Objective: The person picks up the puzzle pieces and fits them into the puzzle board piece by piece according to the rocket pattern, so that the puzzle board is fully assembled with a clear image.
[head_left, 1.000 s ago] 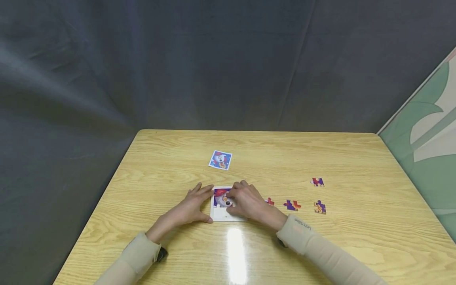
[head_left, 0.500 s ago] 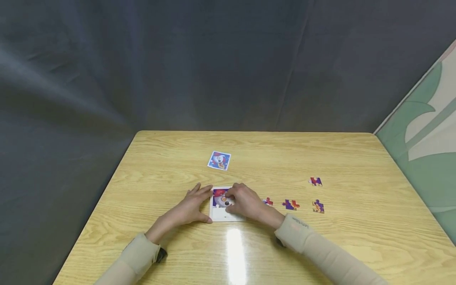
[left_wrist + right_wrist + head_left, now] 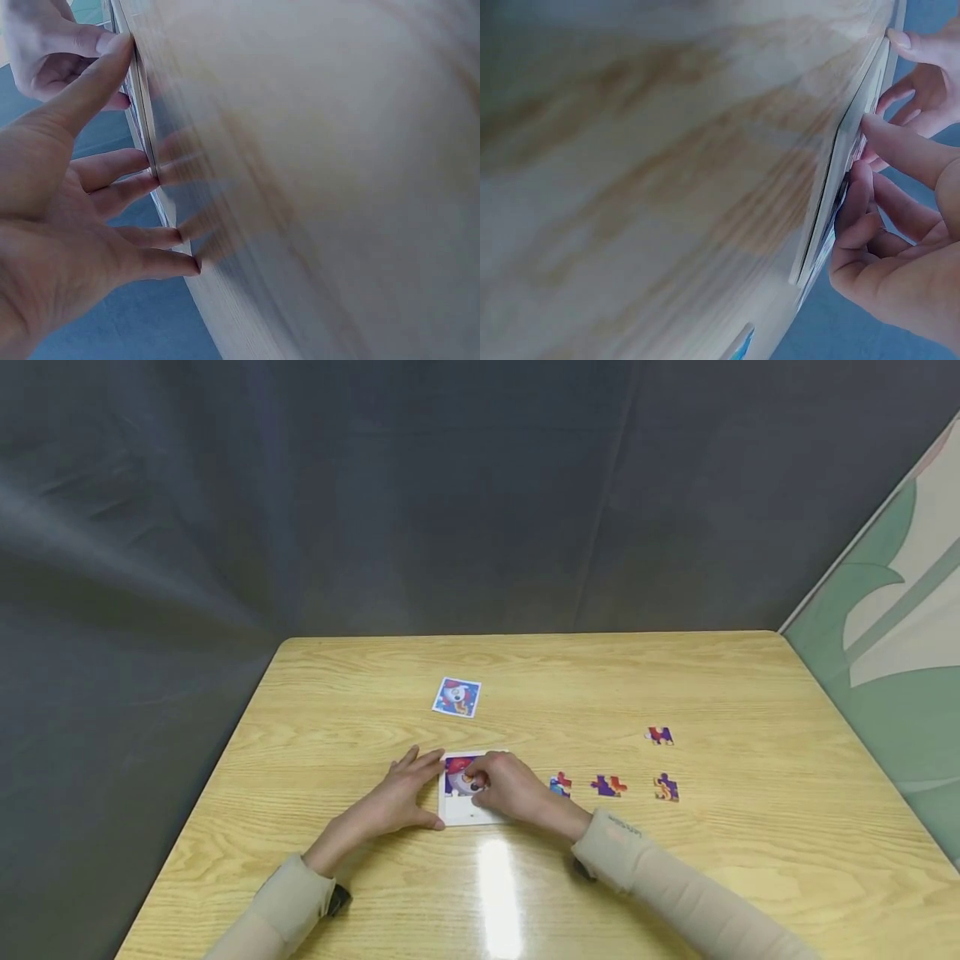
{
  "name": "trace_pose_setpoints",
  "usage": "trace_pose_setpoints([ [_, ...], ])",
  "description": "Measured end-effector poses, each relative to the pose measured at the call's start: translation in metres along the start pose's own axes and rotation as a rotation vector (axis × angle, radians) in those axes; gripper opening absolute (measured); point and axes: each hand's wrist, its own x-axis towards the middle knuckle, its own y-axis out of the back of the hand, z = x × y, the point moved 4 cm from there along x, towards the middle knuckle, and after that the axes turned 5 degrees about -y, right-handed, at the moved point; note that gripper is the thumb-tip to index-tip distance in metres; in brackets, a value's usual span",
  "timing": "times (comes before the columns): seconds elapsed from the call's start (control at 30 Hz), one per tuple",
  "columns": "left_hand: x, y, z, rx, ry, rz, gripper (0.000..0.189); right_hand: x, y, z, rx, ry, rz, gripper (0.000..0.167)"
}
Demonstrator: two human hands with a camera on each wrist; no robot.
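puzzle tray (image 3: 456, 812) sits flat on the desk (image 3: 337, 693), left hand (image 3: 397, 797) spread against its left edge with no hold on anything, probably so it can't slide. right hand (image 3: 513, 789) angles in from the other side, grip half curled over the tray; can't tell if it's pinching anything. picture card (image 3: 457, 697) lies beyond, likely for easy looking, loose pieces (image 3: 608, 786) off right.

The left grip (image 3: 399, 797) bars the left edge of the jigsaw tray (image 3: 457, 812), and the right grip (image 3: 512, 787) covers its right part. Beyond the tray, bare desk (image 3: 405, 722) leaves passage short of the picture card (image 3: 457, 697); right of the tray, four jigsaw pieces (image 3: 666, 787) obstruct, with gaps between. Nearer than the tray, the sleeves (image 3: 288, 897) flank an open lane.
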Motion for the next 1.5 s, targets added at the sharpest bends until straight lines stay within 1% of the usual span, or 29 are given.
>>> trace_pose_setpoints([
  [0.13,-0.001,0.000,-0.001,0.001,0.002,0.007,0.086,0.001,0.001,-0.001,0.022,0.011,0.003,0.033],
  [0.23,-0.001,0.000,-0.001,-0.001,0.006,0.011,0.086,-0.001,0.006,-0.005,0.020,0.060,0.045,0.031],
  [0.33,-0.001,0.001,-0.002,0.000,0.015,0.009,0.086,-0.008,0.021,-0.005,0.006,0.111,0.112,0.028],
  [0.37,-0.001,0.000,-0.002,0.003,0.018,0.006,0.086,-0.011,0.029,-0.003,-0.004,0.129,0.142,0.027],
  [0.4,-0.002,0.000,-0.002,0.005,0.021,0.004,0.087,-0.015,0.038,0.002,-0.008,0.127,0.166,0.026],
  [0.47,-0.002,0.000,-0.002,0.010,0.025,0.002,0.087,-0.024,0.059,0.019,-0.012,0.123,0.220,0.026],
  [0.5,-0.002,0.000,-0.002,0.010,0.026,0.001,0.087,-0.030,0.071,0.031,-0.022,0.111,0.252,0.026],
  [0.57,-0.002,0.000,-0.002,0.008,0.034,-0.003,0.087,-0.041,0.096,0.061,-0.048,0.089,0.343,0.024],
  [0.67,-0.004,-0.001,-0.003,-0.003,0.044,-0.008,0.086,-0.065,0.130,0.111,-0.075,0.039,0.434,0.023],
  [0.7,-0.005,-0.001,-0.004,-0.007,0.047,-0.011,0.086,-0.073,0.138,0.127,-0.091,0.015,0.449,0.023],
  [0.73,-0.006,-0.001,-0.004,-0.008,0.050,-0.014,0.086,-0.081,0.144,0.140,-0.098,-0.002,0.446,0.024],
  [0.77,-0.007,-0.002,-0.005,-0.009,0.053,-0.018,0.085,-0.089,0.148,0.152,-0.094,-0.029,0.423,0.025],
  [0.83,-0.008,-0.002,-0.006,-0.009,0.052,-0.017,0.085,-0.101,0.152,0.169,-0.095,-0.071,0.354,0.031],
  [0.93,-0.008,-0.001,-0.006,-0.017,0.049,-0.012,0.086,-0.109,0.151,0.185,-0.090,-0.117,0.231,0.043],
  [1.0,-0.008,-0.001,-0.006,-0.026,0.042,-0.009,0.086,-0.111,0.151,0.190,-0.099,-0.120,0.189,0.047],
  [1.07,-0.008,-0.001,-0.005,-0.032,0.036,-0.009,0.086,-0.112,0.150,0.193,-0.106,-0.105,0.178,0.047],
  [1.13,-0.007,-0.001,-0.005,-0.031,0.032,-0.013,0.086,-0.113,0.150,0.194,-0.112,-0.088,0.187,0.044],
  [1.23,-0.005,-0.001,-0.003,-0.032,0.033,-0.012,0.087,-0.114,0.151,0.195,-0.092,-0.071,0.188,0.040],
  [1.37,-0.003,0.000,-0.001,-0.030,0.026,-0.005,0.087,-0.117,0.155,0.196,-0.090,-0.087,0.160,0.039],
  [1.5,-0.001,0.000,0.000,-0.020,0.023,-0.009,0.088,-0.118,0.159,0.197,-0.116,-0.093,0.145,0.038],
])
